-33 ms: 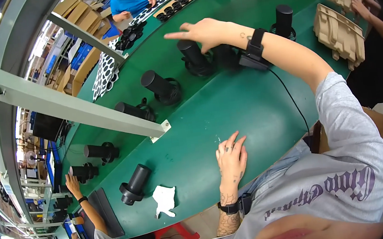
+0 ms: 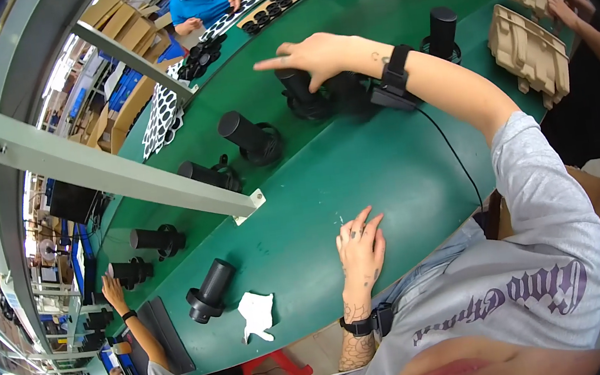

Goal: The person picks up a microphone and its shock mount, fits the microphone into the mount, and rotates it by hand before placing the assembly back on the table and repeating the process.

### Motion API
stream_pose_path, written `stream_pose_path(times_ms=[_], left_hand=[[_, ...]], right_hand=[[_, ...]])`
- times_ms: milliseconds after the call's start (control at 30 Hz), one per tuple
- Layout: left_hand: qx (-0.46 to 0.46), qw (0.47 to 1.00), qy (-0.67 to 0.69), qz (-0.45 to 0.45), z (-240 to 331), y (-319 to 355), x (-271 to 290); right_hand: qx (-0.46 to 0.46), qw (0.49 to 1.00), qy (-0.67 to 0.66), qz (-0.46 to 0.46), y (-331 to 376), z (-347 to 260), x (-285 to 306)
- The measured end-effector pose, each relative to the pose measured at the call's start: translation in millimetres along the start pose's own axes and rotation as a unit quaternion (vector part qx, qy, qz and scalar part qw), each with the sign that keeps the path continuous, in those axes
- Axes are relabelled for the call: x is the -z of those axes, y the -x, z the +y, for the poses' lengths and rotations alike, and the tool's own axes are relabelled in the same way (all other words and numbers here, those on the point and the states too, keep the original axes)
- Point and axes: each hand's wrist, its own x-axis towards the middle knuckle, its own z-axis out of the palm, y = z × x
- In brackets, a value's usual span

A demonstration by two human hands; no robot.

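Apparently reaching with right hand (image 2: 310, 56), spread and seemingly empty, over a black flanged cylinder (image 2: 298, 90) just beyond the tabletop's (image 2: 306, 235) far edge; resting left hand (image 2: 360, 251), relaxed and empty, near front edge. To grip, curl inward.

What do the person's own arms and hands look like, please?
The left hand has small dark tattoos; its forearm shows line tattoos and a black wristband with a boxy unit. The right arm has a small dark mark near the wrist, another wristband with a box, a thin black cable and a grey short sleeve.
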Motion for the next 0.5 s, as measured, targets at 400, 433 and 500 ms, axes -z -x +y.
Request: stream_pose_path(times_ms=[400, 433, 500], left_hand=[[0.015, 1.000, -0.002, -0.001, 0.3, -7.5, -0.3], [0.014, 1.000, -0.003, -0.001, 1.7, -8.1, -0.6], [0.017, 1.000, -0.007, -0.001, 1.7, -7.1, -0.8]], right_hand=[[0.024, 0.991, -0.050, 0.120, 32.7, -43.3, 20.5], [0.007, 0.979, -0.086, 0.183, 43.8, -42.2, 31.6], [0.020, 0.929, -0.143, 0.340, 62.2, -36.0, 52.9]])
